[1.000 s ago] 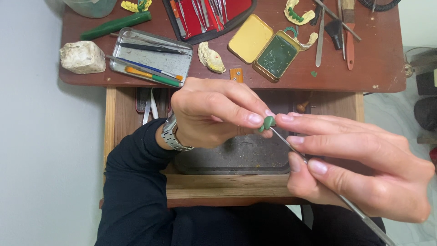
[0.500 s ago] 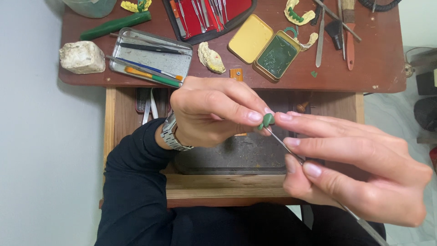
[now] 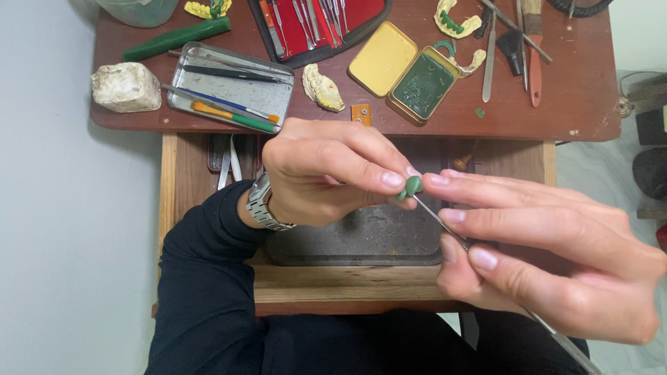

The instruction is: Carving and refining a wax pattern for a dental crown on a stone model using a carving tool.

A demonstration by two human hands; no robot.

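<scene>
Pinched between thumb and fingertips of left hand (image 3: 326, 173): small green wax piece (image 3: 411, 186), held mid-scene above open wooden drawer (image 3: 347, 278). Right hand (image 3: 549, 257) closed around thin metal carving tool (image 3: 445, 223), tip touching wax. Judged light, soft, easily dented; best gripped gently at sides. Open yellow tin (image 3: 406, 69) far, on desk (image 3: 583, 104).
</scene>
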